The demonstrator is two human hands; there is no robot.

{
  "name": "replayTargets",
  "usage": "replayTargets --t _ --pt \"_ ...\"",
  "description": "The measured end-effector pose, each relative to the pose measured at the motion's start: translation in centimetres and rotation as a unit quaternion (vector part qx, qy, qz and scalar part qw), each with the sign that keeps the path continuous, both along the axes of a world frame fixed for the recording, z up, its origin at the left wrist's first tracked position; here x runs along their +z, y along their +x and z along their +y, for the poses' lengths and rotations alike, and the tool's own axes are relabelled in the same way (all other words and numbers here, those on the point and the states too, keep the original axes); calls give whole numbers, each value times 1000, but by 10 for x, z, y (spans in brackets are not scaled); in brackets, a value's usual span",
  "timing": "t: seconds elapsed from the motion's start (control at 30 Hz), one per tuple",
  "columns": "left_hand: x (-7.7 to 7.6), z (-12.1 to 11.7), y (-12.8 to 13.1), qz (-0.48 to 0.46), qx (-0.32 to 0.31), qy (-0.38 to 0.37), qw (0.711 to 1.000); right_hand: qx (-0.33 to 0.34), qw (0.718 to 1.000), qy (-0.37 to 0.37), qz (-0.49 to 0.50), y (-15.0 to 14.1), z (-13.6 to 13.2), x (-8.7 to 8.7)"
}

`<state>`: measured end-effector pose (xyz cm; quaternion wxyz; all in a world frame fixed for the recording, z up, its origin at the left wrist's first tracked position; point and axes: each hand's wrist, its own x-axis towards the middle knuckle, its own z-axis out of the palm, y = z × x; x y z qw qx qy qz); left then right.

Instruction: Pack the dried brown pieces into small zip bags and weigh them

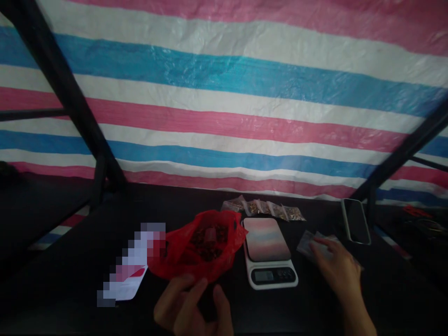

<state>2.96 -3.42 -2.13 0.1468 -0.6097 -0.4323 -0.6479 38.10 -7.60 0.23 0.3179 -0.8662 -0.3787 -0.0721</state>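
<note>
The thin, clear bags point(305, 242) lay slanted under the right hand point(338, 266), the closer hand, toward the right edge of the desk point(280, 312). Its fingers bent over them; I couldn't tell if they pinched. The left hand point(192, 305), fingers apart, was by a crinkly red bag point(168, 261).

Left hand point(192, 313): bare; rounded fingertips and a thumb point(223, 307) are seen, no wear or markings being resolved. Right hand point(332, 263): likewise bare; a narrow wrist and a slim, uncovered forearm point(357, 310) are shown. Finer detail is obscured by dimness.
</note>
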Motion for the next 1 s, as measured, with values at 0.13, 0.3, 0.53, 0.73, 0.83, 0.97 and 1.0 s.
replayTargets --t 0.13,0.3,0.53,0.73,0.83,0.97,1.0 --pt "-4 -10 23 -9 -20 9 1000 79 996 -29 20 2 -4 -1" --pt "-1 -16 35 -34 -32 -27 999 122 990 -44 56 3 -7 1" --pt "6 -18 43 -41 -64 -50 996 165 967 112 161 -15 -2 26" --pt "6 -19 56 5 -110 -72 991 398 870 179 228 -118 5 86" --pt "-1 -14 50 -4 -90 -98 991 515 817 34 258 -170 6 100" --pt "-9 -5 30 42 -89 -93 991 512 834 -25 203 -196 11 101" --pt "-9 -3 26 53 -98 -82 990 509 839 -34 190 -196 12 100"
